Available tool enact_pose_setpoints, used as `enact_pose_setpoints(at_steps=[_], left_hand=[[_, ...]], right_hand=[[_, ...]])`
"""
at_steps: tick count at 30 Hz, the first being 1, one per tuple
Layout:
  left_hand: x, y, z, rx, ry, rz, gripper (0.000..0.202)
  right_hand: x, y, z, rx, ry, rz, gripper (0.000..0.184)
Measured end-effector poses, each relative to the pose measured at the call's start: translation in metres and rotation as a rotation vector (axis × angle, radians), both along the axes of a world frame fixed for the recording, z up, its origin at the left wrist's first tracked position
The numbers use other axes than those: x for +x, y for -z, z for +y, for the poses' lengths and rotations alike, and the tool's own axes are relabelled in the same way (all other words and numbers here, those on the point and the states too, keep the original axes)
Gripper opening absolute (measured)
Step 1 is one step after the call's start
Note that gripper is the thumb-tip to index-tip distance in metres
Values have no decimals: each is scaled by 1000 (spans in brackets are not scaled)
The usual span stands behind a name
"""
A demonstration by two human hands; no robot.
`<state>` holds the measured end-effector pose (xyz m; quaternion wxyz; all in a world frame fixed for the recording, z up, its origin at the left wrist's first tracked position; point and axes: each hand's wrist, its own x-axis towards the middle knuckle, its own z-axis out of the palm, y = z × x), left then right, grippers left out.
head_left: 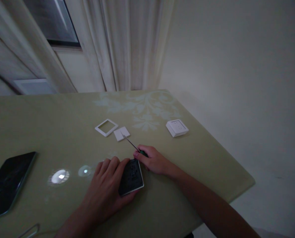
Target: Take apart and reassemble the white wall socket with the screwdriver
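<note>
home, apparently: curtains (142, 46), floral table (65, 129)

Pale green table (60, 132) here, white leaf-scroll pattern (147, 107) near far edge, two bright reflections (60, 177) on the glossy top. Dark flat tablet-like device (10, 185) lying on the left. Thin loop (34, 228) closer in, can't tell what. Long pale curtains (140, 46) behind, dark window pane (54, 21) between them. Plain pale wall (236, 76), right.

My screen shows a smooth, glossy worktop (70, 132) mirroring bright light. I make out a thin metal screwdriver shaft (131, 142), and smooth white plastic on the frame (112, 131), square plate (118, 136) and socket box (177, 128). The black-backed piece (131, 178) looks matt, the tablet (10, 183) glossy, the curtains (142, 43) soft cloth.
</note>
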<state>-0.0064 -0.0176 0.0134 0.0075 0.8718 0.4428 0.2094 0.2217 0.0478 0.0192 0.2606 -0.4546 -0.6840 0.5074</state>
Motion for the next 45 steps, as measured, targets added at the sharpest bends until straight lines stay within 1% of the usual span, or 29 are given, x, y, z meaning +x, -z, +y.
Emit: enact_pose_setpoints(at_steps=[8,16,25,28,34,35,39,42,45], left_hand=[[4,-1,-4,6,-28,13,72],[3,1,-4,-27,-25,-5,72],[7,1,-6,-89,-54,-26,64],[7,2,-5,-112,-62,-42,65],[2,2,-1,-163,-73,-90,62],[2,1,0,-171,-83,-93,62],[0,0,2,-197,-99,-100,63],[2,0,0,-176,-77,-92,66],[3,-1,-1,-130,-65,-75,76]], right_hand=[[-2,1,1,130,-22,-45,25],[-2,3,0,181,-36,-55,25],[-4,0,-1,182,-21,-69,25],[-3,-2,-1,166,-23,-65,26],[5,-7,0,117,-67,-34,28],[7,-8,0,106,-77,-35,32],[13,-13,0,31,-115,-61,66],[15,-15,1,28,-173,-63,81],[16,-13,2,52,-255,-35,93]])
